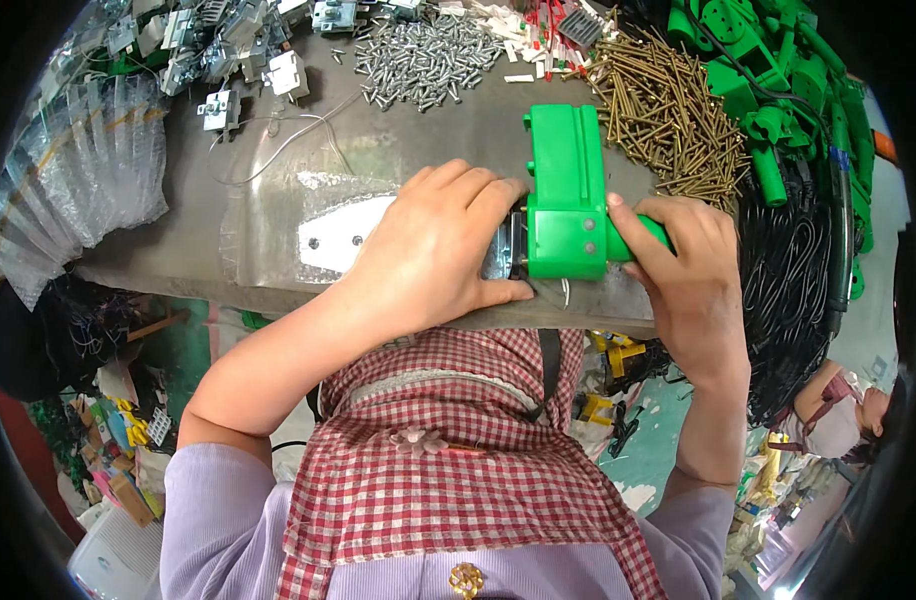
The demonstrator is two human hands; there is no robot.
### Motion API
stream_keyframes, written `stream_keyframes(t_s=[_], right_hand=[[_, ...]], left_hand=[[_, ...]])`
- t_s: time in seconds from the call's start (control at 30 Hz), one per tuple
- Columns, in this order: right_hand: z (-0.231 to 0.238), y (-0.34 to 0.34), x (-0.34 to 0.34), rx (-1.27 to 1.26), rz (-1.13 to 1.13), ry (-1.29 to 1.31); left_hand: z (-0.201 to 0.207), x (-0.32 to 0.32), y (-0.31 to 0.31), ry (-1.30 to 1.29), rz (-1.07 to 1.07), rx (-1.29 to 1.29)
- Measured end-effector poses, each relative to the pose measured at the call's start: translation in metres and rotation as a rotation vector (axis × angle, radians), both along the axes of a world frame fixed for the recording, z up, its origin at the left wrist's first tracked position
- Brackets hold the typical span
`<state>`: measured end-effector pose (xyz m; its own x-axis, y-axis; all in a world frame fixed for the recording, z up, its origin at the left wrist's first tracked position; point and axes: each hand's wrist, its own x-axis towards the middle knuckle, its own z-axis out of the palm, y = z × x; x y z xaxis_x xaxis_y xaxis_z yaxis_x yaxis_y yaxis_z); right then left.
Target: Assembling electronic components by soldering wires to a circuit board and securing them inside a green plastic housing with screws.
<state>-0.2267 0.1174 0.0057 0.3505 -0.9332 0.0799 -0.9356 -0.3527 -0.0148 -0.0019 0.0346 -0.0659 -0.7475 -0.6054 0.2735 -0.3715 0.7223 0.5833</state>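
A green plastic tool housing (566, 200) with a short side handle (638, 238) lies on the bench in front of me. A flat, tapered, pale metal plate (330, 237) with small holes extends to its left. My left hand (433, 240) is closed over the plate where it meets the housing, covering much of the joint. A dark collar and a shiny metal strip show beside its fingers. My right hand (683, 260) is closed around the green handle, thumb on top, its other fingers partly hidden. Two short pale wire ends (566, 292) stick out below the housing.
Behind lie piles of silver screws (418, 60) and long brass-coloured screws (668, 115). Green plastic parts (768, 80) and black cables (793, 270) crowd the right. Bubble wrap (88, 170), metal-and-white fittings (218, 110) and a loose thin wire (278, 165) are at left. Another person (828, 410) is at far right.
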Motion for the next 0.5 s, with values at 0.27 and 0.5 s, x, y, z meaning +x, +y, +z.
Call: stream_keyframes(t_s=[0.27,0.5], right_hand=[[-0.019,0.003,-0.005,-0.034,-0.002,-0.015],[-0.029,-0.001,-0.019,-0.008,0.043,-0.289]], left_hand=[[-0.003,-0.008,-0.001,0.009,-0.009,-0.010],[0.003,-0.020,0.002,-0.030,0.073,-0.069]])
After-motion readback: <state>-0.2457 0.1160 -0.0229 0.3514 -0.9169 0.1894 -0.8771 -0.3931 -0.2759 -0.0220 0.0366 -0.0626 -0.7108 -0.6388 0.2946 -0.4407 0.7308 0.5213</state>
